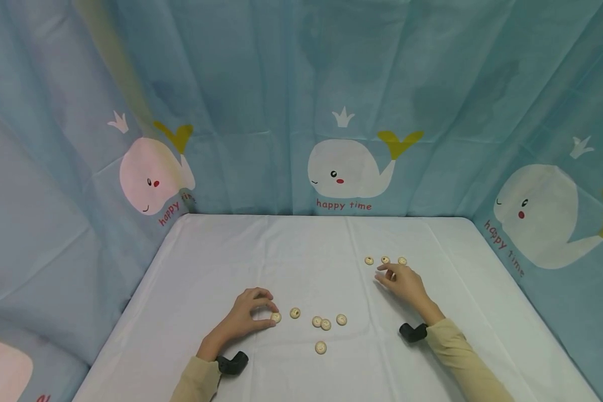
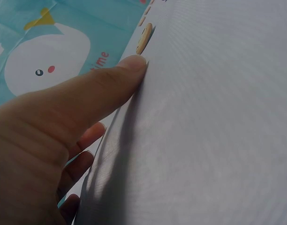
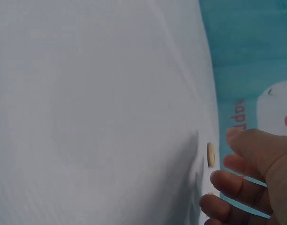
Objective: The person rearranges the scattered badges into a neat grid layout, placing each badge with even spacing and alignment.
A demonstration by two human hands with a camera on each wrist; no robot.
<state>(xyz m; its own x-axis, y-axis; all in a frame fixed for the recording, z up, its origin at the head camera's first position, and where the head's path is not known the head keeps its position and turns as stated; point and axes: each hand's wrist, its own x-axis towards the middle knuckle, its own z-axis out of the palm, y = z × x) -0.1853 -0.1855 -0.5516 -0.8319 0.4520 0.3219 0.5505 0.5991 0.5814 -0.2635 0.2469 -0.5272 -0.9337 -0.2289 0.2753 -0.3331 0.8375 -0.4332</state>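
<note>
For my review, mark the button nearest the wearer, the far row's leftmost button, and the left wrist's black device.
Nearest button (image 1: 320, 347): head view, middle of its face.
Far row's leftmost button (image 1: 369, 261): head view, middle of its face.
Black device (image 1: 233, 364): head view, middle of its casing.

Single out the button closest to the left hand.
The leftmost button in the head view, right at the left hand's thumb and fingertips; the next button along and all the rest lie farther right.
</note>
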